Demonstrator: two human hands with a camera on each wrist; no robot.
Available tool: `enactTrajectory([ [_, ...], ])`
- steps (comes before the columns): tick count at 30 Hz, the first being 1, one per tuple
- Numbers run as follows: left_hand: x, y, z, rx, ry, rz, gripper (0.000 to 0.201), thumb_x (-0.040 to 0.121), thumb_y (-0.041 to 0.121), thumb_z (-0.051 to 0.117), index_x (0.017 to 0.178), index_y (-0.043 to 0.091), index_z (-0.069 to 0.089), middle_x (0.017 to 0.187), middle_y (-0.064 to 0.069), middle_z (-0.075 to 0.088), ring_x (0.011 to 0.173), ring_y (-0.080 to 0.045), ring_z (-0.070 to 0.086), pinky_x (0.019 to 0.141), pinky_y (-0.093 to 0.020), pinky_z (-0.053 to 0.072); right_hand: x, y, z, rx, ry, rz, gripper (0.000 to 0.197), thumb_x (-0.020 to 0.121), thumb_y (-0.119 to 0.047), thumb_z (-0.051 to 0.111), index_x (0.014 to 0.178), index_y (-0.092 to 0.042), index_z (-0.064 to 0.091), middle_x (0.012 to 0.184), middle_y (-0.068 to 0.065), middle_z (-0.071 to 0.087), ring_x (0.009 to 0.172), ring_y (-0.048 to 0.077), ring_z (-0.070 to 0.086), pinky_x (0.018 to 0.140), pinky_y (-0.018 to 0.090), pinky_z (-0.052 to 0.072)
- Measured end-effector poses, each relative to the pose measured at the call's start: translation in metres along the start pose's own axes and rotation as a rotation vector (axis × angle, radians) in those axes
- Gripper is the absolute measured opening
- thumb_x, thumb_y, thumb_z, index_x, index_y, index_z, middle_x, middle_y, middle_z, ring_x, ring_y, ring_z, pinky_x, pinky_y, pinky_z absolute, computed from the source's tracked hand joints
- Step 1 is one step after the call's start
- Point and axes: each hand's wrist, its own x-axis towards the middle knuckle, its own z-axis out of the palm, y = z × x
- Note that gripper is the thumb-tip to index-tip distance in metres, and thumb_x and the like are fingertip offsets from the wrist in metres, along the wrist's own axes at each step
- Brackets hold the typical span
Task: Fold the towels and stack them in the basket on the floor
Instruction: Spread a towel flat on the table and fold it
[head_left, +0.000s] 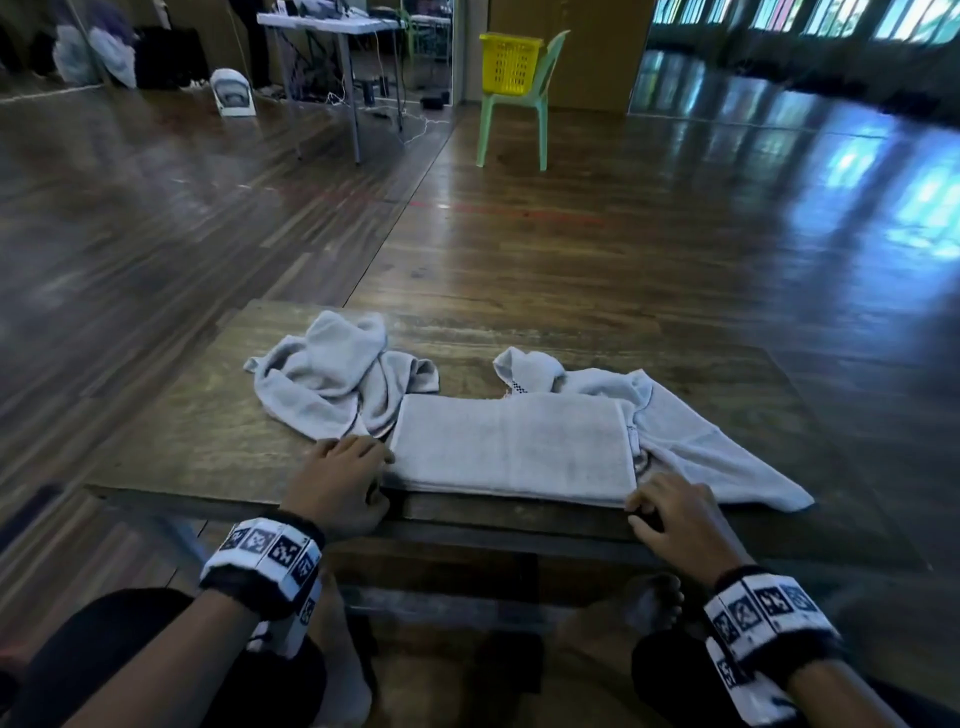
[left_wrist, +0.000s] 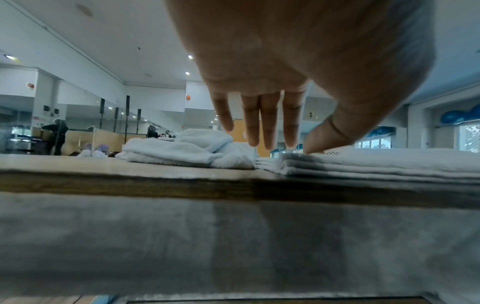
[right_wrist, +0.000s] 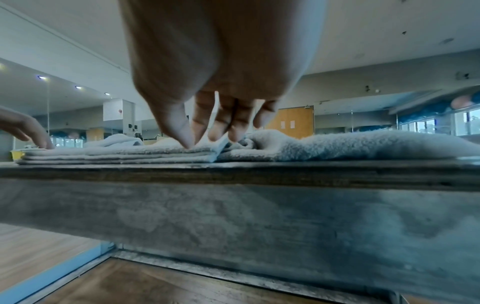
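No words, numbers or brand names can be read. The wristbands (head_left: 262, 558) carry only black-and-white square code markers. Two pale sheets on the orange door (right_wrist: 293, 121) are too small to read.

Folded towel (head_left: 511, 449) pale grey; basket (head_left: 510, 65) yellow; chair (head_left: 543, 98) mint green; table (head_left: 197, 426) dark brown.

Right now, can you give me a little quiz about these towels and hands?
1. True or false: the yellow plastic basket sits on the green plastic chair.
2. How many crumpled pale grey towels lie on the brown wooden table? A one, B two, C three.
3. Fill in: the left hand and right hand touch the folded pale grey towel's near ___.
Key: 1 true. 2 B. 3 corners.
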Motion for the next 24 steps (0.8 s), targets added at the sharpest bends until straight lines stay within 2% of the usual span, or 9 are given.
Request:
enactTrajectory([
  [2, 0.001, 0.006, 0.007, -0.039, 0.091, 0.064, 0.052, 0.07, 0.046, 0.035, 0.112, 0.025, 0.058, 0.116, 0.005, 0.059, 0.113, -0.019, 0.055, 0.092, -0.038, 0.04, -0.001, -0.002, 0.002, -0.004, 0.063, -0.015, 0.015, 0.075, -0.023, 0.071, 0.086, -0.027, 0.061, 0.089, -0.011, 0.056, 0.094, 0.014, 0.056, 0.078, 0.03, 0.032],
  [4, 0.002, 0.011, 0.013, -0.07, 0.147, 0.135, 0.041, 0.076, 0.042, 0.036, 0.104, 0.027, 0.062, 0.107, 0.007, 0.064, 0.103, -0.017, 0.059, 0.085, -0.037, 0.044, 0.0, -0.004, 0.005, -0.04, 0.053, -0.027, 0.022, 0.075, -0.023, 0.071, 0.095, -0.025, 0.063, 0.097, -0.008, 0.06, 0.099, 0.016, 0.057, 0.079, 0.032, 0.037],
  [7, 0.005, 0.013, 0.02, -0.121, 0.163, 0.149, 0.023, 0.082, 0.032, 0.052, 0.101, 0.028, 0.063, 0.104, 0.008, 0.064, 0.101, -0.016, 0.06, 0.085, -0.035, 0.042, 0.001, -0.01, 0.009, -0.09, -0.001, -0.06, 0.033, 0.078, -0.026, 0.069, 0.111, -0.023, 0.063, 0.111, -0.006, 0.061, 0.108, 0.019, 0.055, 0.088, 0.039, 0.042],
  [9, 0.006, 0.013, 0.019, -0.164, 0.145, 0.104, 0.018, 0.082, 0.022, 0.062, 0.099, 0.027, 0.064, 0.104, 0.009, 0.063, 0.103, -0.015, 0.058, 0.086, -0.032, 0.037, 0.0, -0.013, 0.01, -0.105, -0.011, -0.061, 0.033, 0.079, -0.026, 0.068, 0.112, -0.023, 0.063, 0.111, -0.006, 0.061, 0.105, 0.02, 0.056, 0.087, 0.04, 0.044],
  [12, 0.005, 0.013, 0.017, -0.182, 0.135, 0.067, 0.013, 0.082, 0.02, 0.064, 0.094, 0.026, 0.066, 0.101, 0.01, 0.064, 0.103, -0.014, 0.057, 0.085, -0.028, 0.03, 0.002, -0.016, 0.008, -0.088, -0.024, -0.044, 0.027, 0.081, -0.025, 0.066, 0.108, -0.024, 0.064, 0.107, -0.008, 0.062, 0.102, 0.019, 0.056, 0.086, 0.038, 0.04],
  [16, 0.003, 0.011, 0.013, -0.207, 0.121, 0.054, 0.01, 0.08, 0.022, 0.067, 0.088, 0.027, 0.069, 0.096, 0.011, 0.065, 0.099, -0.012, 0.058, 0.087, -0.028, 0.032, 0.007, -0.017, -0.001, -0.077, -0.117, -0.047, 0.021, 0.082, -0.027, 0.061, 0.103, -0.03, 0.063, 0.104, -0.015, 0.058, 0.104, 0.01, 0.05, 0.09, 0.031, 0.03],
  [18, 0.003, 0.01, 0.011, -0.227, 0.104, 0.058, 0.007, 0.08, 0.028, 0.065, 0.086, 0.029, 0.07, 0.09, 0.012, 0.064, 0.092, -0.009, 0.056, 0.084, -0.026, 0.033, 0.009, -0.018, -0.008, -0.063, -0.16, -0.047, 0.017, 0.083, -0.027, 0.058, 0.097, -0.035, 0.063, 0.1, -0.02, 0.057, 0.103, 0.004, 0.047, 0.089, 0.027, 0.024],
  [20, 0.002, 0.008, 0.009, -0.248, 0.086, 0.067, 0.016, 0.08, 0.038, 0.059, 0.083, 0.028, 0.07, 0.083, 0.013, 0.064, 0.084, -0.008, 0.056, 0.079, -0.026, 0.034, 0.011, -0.019, -0.015, -0.052, -0.183, -0.047, 0.014, 0.083, -0.026, 0.055, 0.086, -0.036, 0.064, 0.091, -0.022, 0.058, 0.097, 0.001, 0.046, 0.087, 0.025, 0.019],
  [24, 0.001, 0.007, 0.009, -0.282, 0.2, -0.014, 0.03, 0.08, 0.045, 0.04, 0.079, 0.026, 0.064, 0.078, 0.01, 0.066, 0.077, -0.01, 0.06, 0.077, -0.029, 0.039, 0.029, -0.034, -0.025, -0.125, -0.268, -0.108, 0.02, 0.078, -0.03, 0.041, 0.073, -0.037, 0.059, 0.078, -0.02, 0.053, 0.085, 0.004, 0.046, 0.098, 0.033, 0.026],
])
